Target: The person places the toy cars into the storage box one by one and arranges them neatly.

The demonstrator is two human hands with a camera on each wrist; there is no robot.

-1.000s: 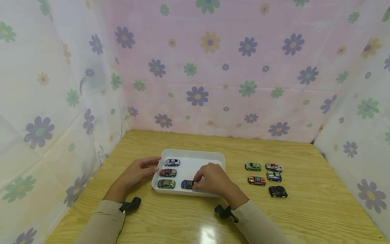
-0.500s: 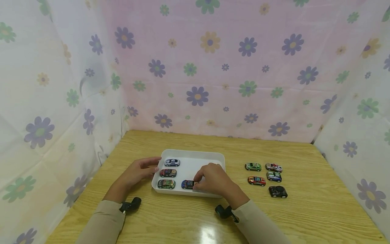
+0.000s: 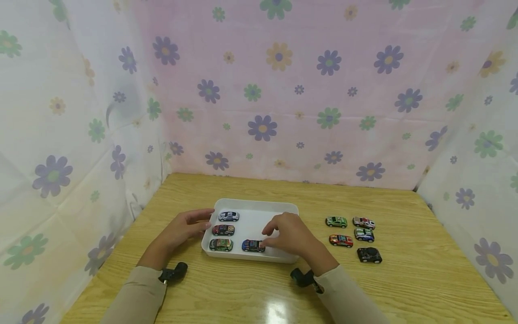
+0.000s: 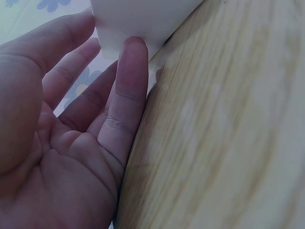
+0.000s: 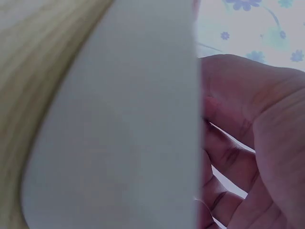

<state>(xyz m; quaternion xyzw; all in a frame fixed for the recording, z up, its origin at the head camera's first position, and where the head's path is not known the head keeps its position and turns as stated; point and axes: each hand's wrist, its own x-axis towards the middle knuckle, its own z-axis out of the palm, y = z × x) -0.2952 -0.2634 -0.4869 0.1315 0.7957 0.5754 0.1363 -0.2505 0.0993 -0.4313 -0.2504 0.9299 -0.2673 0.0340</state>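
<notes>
A white tray (image 3: 263, 204) stands on the table. At its left wall, my left hand (image 3: 182, 230) touches the tray with extended fingers; the left wrist view shows fingertips (image 4: 133, 57) against the wall (image 4: 138, 19). My right hand (image 3: 289, 234) is over the tray's right part, thumb and forefinger spread apart. Its thumb tip is at the rear end of a blue-and-black toy car (image 3: 253, 245). Stacked in a column at the tray's left are a white toy car (image 3: 228, 216), a red toy car (image 3: 223, 230) and a dark green toy car (image 3: 221, 245). In the right wrist view the tray wall (image 5: 119, 119) hides the fingertips.
Right of the tray, on the wooden table (image 3: 404, 279), sit a green toy car (image 3: 336, 221), an orange-red one (image 3: 341, 240), a white-and-red one (image 3: 363, 222), a blue-and-green one (image 3: 364, 234) and a black one (image 3: 369, 254). Flowered cloth (image 3: 263, 108) surrounds the table.
My right hand has let go of the blue-and-black toy car, spread its fingers and shifted slightly right, so more of the car shows. My left hand has stayed at the tray.
</notes>
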